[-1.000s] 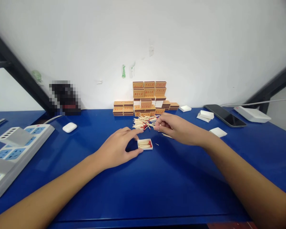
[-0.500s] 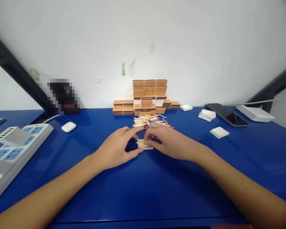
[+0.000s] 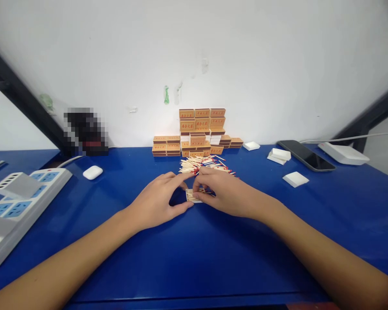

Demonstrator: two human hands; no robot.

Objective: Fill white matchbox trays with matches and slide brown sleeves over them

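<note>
A small white matchbox tray [image 3: 198, 201] with matches [image 3: 190, 196] lying in it rests on the blue table. My left hand [image 3: 158, 199] curves around its left end, thumb at the near corner and fingers at the far side, holding it. Over the tray's right part, my right hand [image 3: 222, 189] pinches matches between thumb and fingertips; how many is hidden. Just beyond both hands lies a loose heap of red-tipped matches [image 3: 194, 164], partly covered by my right hand.
Stacked matchboxes [image 3: 201, 124] stand against the wall behind the heap. White trays [image 3: 295, 179], a phone [image 3: 305, 156] and a white device [image 3: 344, 153] lie to the right. On the left are a white earbud case [image 3: 93, 172] and a power strip [image 3: 56, 189].
My right hand has shifted slightly left over the tray, covering more of its middle. My left hand stays at the tray's left end. The view has moved a little.
</note>
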